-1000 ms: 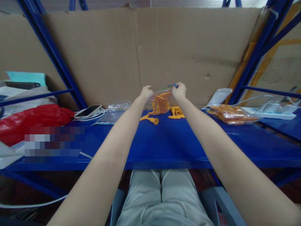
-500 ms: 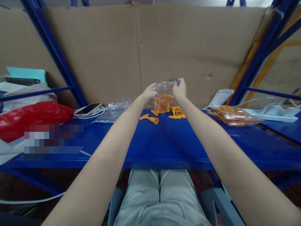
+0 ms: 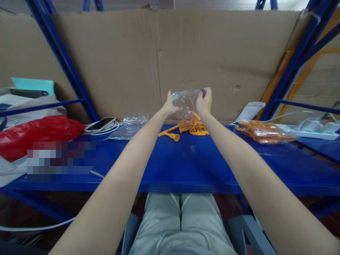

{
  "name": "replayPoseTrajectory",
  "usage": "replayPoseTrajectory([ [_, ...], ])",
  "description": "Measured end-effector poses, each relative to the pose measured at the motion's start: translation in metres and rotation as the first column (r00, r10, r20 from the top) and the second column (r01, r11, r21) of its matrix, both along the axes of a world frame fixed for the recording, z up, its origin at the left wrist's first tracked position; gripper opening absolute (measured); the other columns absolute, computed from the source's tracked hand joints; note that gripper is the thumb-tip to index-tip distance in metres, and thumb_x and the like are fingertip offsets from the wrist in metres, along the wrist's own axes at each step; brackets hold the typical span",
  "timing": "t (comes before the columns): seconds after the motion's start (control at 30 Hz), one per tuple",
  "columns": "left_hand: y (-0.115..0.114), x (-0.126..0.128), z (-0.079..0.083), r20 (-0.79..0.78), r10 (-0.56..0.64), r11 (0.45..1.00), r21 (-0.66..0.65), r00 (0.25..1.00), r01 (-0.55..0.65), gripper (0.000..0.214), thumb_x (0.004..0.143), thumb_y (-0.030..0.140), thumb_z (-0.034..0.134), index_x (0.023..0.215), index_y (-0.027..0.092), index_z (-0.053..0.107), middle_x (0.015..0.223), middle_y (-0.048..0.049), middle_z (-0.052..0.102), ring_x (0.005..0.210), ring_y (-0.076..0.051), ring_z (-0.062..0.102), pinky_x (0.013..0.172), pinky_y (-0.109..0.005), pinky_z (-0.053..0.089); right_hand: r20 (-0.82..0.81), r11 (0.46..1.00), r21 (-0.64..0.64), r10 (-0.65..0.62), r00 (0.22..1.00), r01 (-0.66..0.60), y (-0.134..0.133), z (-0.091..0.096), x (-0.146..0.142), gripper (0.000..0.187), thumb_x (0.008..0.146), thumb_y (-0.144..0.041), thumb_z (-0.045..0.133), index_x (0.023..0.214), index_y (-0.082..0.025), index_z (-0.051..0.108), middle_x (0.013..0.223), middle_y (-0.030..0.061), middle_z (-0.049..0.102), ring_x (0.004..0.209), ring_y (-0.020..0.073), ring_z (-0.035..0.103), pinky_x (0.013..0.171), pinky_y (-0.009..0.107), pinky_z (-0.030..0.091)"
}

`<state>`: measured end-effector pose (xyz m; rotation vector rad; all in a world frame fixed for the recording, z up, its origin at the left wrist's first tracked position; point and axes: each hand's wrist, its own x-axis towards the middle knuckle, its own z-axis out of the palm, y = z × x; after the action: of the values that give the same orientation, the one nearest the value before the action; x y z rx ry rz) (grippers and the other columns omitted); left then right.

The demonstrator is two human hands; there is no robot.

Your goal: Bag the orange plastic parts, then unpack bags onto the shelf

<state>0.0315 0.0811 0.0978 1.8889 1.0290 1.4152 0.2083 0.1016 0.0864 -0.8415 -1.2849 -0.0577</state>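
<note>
A clear plastic bag [image 3: 187,100] with a small coloured print near its left side is stretched between my two hands. My left hand [image 3: 170,106] is at the bag's left side, thumb and a finger spread around its edge, with the other fingers partly hidden. At the upper right corner, my right hand [image 3: 204,101] is closed on the bunched plastic. Directly below lies a pile of orange plastic pieces [image 3: 192,124], some with round hollow ends. One piece leans up against the bag's lower part. A single branched orange piece [image 3: 174,136] lies nearest me on the blue shelf [image 3: 180,163].
To the left are a flat clear bag [image 3: 126,127], a phone [image 3: 103,124] on a coiled white cable, and a red plastic bag [image 3: 42,129]. A filled bag of orange pieces [image 3: 261,131] and a white power strip [image 3: 316,131] sit right. Cardboard [image 3: 119,60] stands behind.
The orange pieces that were inside the bag have dropped out onto the shelf, joining the others there. My left hand's fingers have spread apart; the bag now looks nearly emptied.
</note>
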Motion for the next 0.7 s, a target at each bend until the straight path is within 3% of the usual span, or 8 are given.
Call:
replayPoseTrajectory([
  [0.1,-0.008,0.003,0.001,0.023,0.155,0.987,-0.043,0.988,-0.154,0.116,0.066,0.009,0.082,0.156,0.020,0.009,0.142,-0.0189,0.047,0.130,-0.030,0.049,0.106,-0.041,0.041,-0.005,0.999,0.031,0.019,1.000,-0.019,-0.002,0.000,-0.003,0.032,0.099,-0.051,0.035,0.100,-0.022,0.051,0.102,0.0070,0.061,0.108,0.0219,0.059,0.097,0.046,0.045],
  [0.23,-0.017,0.003,0.005,-0.017,0.313,0.931,-0.193,0.950,-0.310,0.066,0.078,0.012,0.073,0.138,0.013,0.047,0.100,-0.0120,0.067,0.088,-0.022,0.068,0.075,-0.031,0.054,0.005,0.997,0.065,0.030,1.000,-0.031,-0.004,-0.001,-0.005,0.034,0.098,-0.052,0.035,0.103,-0.022,0.052,0.107,0.0076,0.060,0.113,0.0226,0.057,0.100,0.049,0.043],
  [0.3,-0.019,0.000,0.004,-0.025,0.337,0.917,-0.218,0.941,-0.334,0.043,0.082,0.019,0.070,0.124,0.015,0.060,0.080,-0.0056,0.065,0.070,-0.017,0.065,0.061,-0.026,0.050,0.003,0.996,0.078,0.036,0.999,-0.036,-0.005,0.000,-0.007,0.034,0.098,-0.052,0.036,0.104,-0.022,0.052,0.109,0.0078,0.060,0.113,0.0225,0.056,0.101,0.049,0.043],
  [0.43,-0.015,-0.006,0.004,0.117,0.373,0.919,-0.183,0.920,-0.349,0.026,0.087,0.023,0.064,0.111,0.017,0.065,0.062,0.0022,0.055,0.048,-0.009,0.051,0.047,-0.020,0.038,0.017,0.993,0.103,0.056,0.998,-0.058,-0.012,0.007,-0.015,0.034,0.098,-0.051,0.036,0.105,-0.022,0.054,0.109,0.0074,0.060,0.112,0.0219,0.056,0.101,0.048,0.044],
  [0.6,-0.010,-0.008,0.010,0.320,0.347,0.936,-0.181,0.882,-0.303,0.006,0.086,0.017,0.058,0.089,0.019,0.063,0.050,0.0070,0.046,0.039,-0.007,0.042,0.041,-0.017,0.028,0.117,0.993,0.095,0.063,0.991,-0.074,-0.028,0.022,-0.029,0.030,0.099,-0.046,0.037,0.108,-0.023,0.055,0.113,0.0077,0.059,0.119,0.0222,0.054,0.103,0.048,0.043],
  [0.7,-0.011,-0.010,0.014,0.370,0.337,0.940,-0.181,0.866,-0.288,0.003,0.087,0.021,0.057,0.086,0.021,0.060,0.048,0.0075,0.047,0.037,-0.007,0.041,0.040,-0.017,0.028,0.167,0.992,0.096,0.067,0.984,-0.084,-0.035,0.027,-0.033,0.027,0.097,-0.043,0.042,0.111,-0.024,0.055,0.116,0.0080,0.057,0.122,0.0227,0.052,0.103,0.048,0.043],
])
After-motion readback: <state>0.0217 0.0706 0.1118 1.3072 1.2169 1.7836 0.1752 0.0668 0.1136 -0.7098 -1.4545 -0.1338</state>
